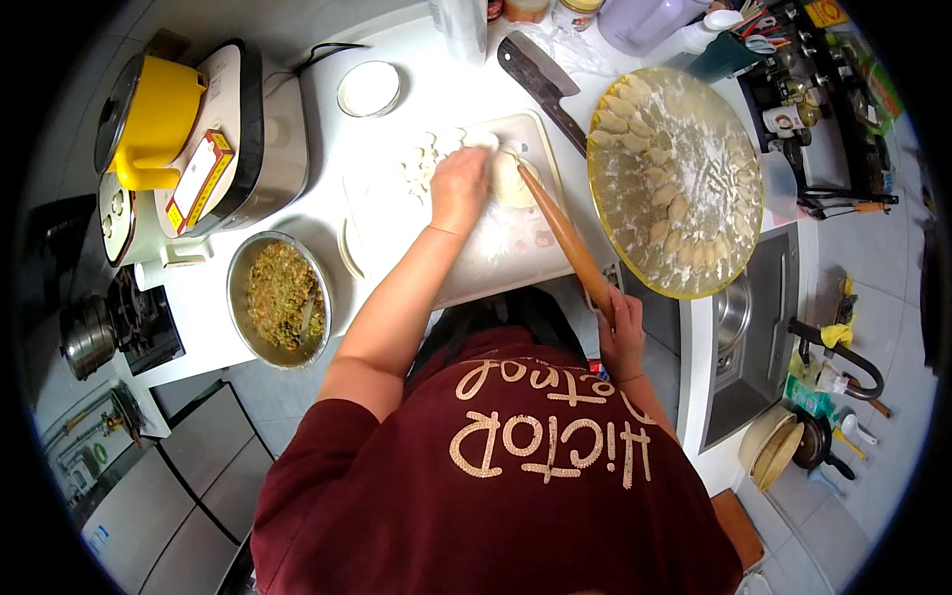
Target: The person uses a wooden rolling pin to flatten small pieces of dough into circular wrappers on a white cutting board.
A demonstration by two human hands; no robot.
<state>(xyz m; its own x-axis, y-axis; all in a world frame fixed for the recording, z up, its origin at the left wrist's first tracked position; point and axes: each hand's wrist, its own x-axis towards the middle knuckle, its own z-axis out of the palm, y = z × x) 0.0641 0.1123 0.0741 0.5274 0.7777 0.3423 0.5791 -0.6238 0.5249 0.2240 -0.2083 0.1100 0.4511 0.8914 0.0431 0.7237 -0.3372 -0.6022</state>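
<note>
My right hand (623, 327) grips the near end of a wooden rolling pin (569, 242). The pin slants away from me, and its far tip meets the edge of a flattened round of dough (512, 182). Over the white cutting board (461, 279), my left hand (462, 186) reaches to the left edge of that round with its fingers curled down. Whether the fingers pinch the dough cannot be made out. Small dough pieces (418, 165) lie just left of this hand, and more pale dough (480, 140) shows beyond it.
A steel bowl of chopped filling (279, 297) stands at the left, with a spoon in it. Filled dumplings sit on a floured yellow round tray (675, 279) at the right. A cleaver (543, 85) lies behind the board, near a small white bowl (369, 89). A sink (751, 335) is beyond the tray.
</note>
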